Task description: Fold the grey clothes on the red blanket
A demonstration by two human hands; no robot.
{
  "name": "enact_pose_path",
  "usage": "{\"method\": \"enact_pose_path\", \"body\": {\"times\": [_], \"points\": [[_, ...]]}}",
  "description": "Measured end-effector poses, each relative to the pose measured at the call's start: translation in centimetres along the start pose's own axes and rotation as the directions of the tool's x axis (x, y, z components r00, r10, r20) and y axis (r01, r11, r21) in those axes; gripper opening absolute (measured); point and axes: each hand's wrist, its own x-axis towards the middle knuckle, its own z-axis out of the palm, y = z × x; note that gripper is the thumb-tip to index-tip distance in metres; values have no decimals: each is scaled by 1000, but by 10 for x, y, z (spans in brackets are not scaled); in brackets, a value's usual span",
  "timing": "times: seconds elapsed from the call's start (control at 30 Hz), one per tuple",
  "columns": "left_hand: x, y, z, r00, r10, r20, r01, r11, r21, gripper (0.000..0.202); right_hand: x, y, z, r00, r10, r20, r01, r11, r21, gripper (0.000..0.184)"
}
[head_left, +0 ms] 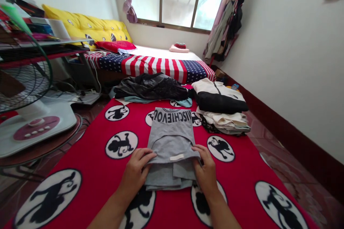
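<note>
A grey T-shirt (172, 128) with dark lettering lies folded narrow on the red blanket (166, 211), its neckline and white label toward me. At the shirt's left edge by the collar, my left hand (138, 164) pinches the fabric between thumb and fingers. My right hand (204, 162) grips the opposite edge at the same height. The collar part is lifted slightly over the folded layers beneath it. Both thumbs are partly hidden by the cloth.
Beyond the shirt lies a heap of dark clothes (153, 87). A stack of folded clothes (221, 102) stands to the right. On the left are a fan (34, 118) and a cluttered desk (61, 43). A bed (161, 66) is under the window.
</note>
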Motion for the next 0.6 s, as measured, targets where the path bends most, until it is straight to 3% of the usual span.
{"method": "enact_pose_path", "body": {"times": [0.17, 0.27, 0.43, 0.53, 0.6], "points": [[3, 21, -27, 996, 84, -28, -84, 996, -11, 37, 10, -20, -34, 989, -143, -46, 145, 989, 33, 33], [-3, 29, -40, 991, 124, 45, -125, 992, 3, 35, 5, -25, -54, 978, -208, 29, 208, 978, -9, 41], [-21, 28, -48, 965, 53, 257, -77, 994, 83, 34, -23, -13, -63, 945, -72, 319, 114, 987, -114, 56], [-23, 30, -60, 941, -29, 337, 7, 998, 69, 23, -26, -13, -70, 932, -28, 362, 69, 993, -100, 54], [-14, 28, -66, 936, -75, 344, 75, 997, 11, 15, -13, -14, -73, 943, -20, 333, 35, 999, -40, 41]]}}
